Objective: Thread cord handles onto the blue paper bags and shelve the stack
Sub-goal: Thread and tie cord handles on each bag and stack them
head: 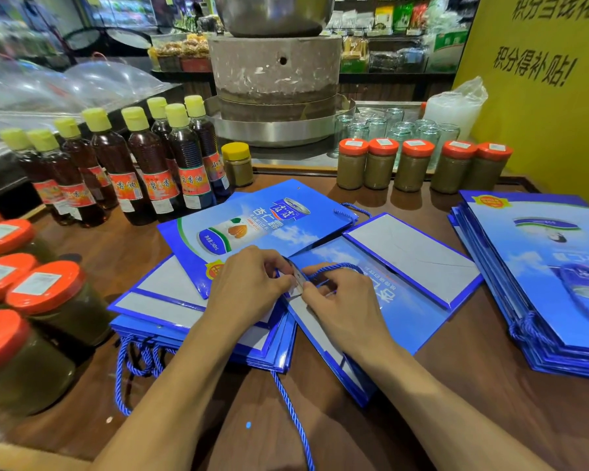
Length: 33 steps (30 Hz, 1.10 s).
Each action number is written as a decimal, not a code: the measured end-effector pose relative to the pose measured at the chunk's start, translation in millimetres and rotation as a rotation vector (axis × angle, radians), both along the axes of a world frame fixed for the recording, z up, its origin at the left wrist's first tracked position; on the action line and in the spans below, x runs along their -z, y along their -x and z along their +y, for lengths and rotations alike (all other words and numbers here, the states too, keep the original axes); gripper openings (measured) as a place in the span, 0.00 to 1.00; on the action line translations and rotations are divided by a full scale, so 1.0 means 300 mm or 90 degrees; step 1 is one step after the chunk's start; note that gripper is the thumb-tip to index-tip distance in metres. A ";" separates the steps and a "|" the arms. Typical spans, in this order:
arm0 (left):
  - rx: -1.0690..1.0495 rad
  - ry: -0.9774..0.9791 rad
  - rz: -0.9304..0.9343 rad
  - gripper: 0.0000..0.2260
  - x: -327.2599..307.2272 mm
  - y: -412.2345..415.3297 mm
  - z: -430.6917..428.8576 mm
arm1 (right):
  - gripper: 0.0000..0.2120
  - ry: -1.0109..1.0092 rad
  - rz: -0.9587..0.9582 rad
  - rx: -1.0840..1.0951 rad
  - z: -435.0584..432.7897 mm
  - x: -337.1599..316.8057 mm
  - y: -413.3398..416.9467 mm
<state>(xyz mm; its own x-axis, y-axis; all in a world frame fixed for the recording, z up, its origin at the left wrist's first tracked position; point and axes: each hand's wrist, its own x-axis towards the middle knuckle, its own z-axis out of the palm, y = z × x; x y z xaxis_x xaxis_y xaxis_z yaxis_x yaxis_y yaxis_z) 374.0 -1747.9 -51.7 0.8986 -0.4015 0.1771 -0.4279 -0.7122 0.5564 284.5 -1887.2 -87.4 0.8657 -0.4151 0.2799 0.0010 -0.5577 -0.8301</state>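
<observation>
A blue cord (pixel 291 407) trails from the bench's (pixel 473 402) near edge up to your hands. Your left hand (pixel 249 283) and right hand (pixel 340 300) meet at mid-bench, fingertips pinched on the top edge of a flat blue paper bag (pixel 398 300), the right also gripping a loop of the cord. Left of it lies a stack of bags (pixel 170 311) with cords hanging out, one bag (pixel 252 219) resting across it. Another stack (pixel 541 277) sits near the right edge. Along the far edge stand dark bottles (pixel 150 171) and orange-lidded jars (pixel 419 164).
</observation>
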 end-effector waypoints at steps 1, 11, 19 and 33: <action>0.002 -0.003 -0.001 0.03 0.001 0.000 0.000 | 0.12 -0.017 0.004 0.000 0.000 0.005 -0.002; 0.013 0.086 0.121 0.06 -0.008 -0.010 0.018 | 0.03 -0.292 -0.013 -0.023 -0.022 0.010 -0.019; 0.002 0.079 0.098 0.06 -0.006 -0.003 0.009 | 0.09 -0.279 -0.001 -0.031 -0.030 0.013 -0.054; 0.027 0.045 0.033 0.09 0.001 -0.006 0.006 | 0.09 -0.224 0.002 -0.032 -0.030 0.012 -0.057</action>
